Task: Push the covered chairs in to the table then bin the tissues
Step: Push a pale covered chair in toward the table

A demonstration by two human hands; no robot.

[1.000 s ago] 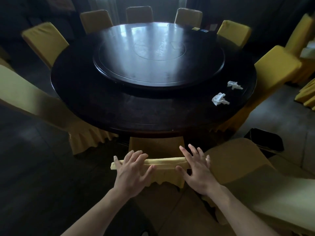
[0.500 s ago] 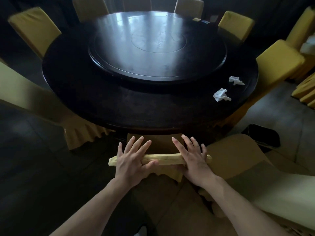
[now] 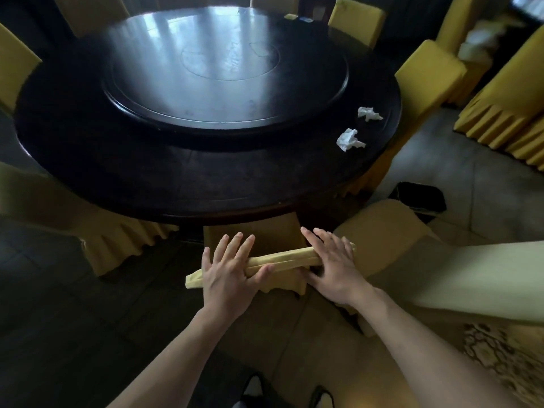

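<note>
A yellow-covered chair stands at the near edge of the round dark table, its seat partly under the tabletop. My left hand lies flat on the top of its backrest with fingers straight and thumb behind the rail. My right hand presses the same rail further right, fingers spread. Two crumpled white tissues lie on the table's right side: one nearer, one farther.
A glossy turntable fills the table's middle. More yellow-covered chairs ring the table, one at near left and one at near right. A black bin sits on the floor to the right. Further covered chairs stand at far right.
The chair under my hands has slid forward toward the table, and my view has moved closer to the table. Both hands stay flat on the backrest.
</note>
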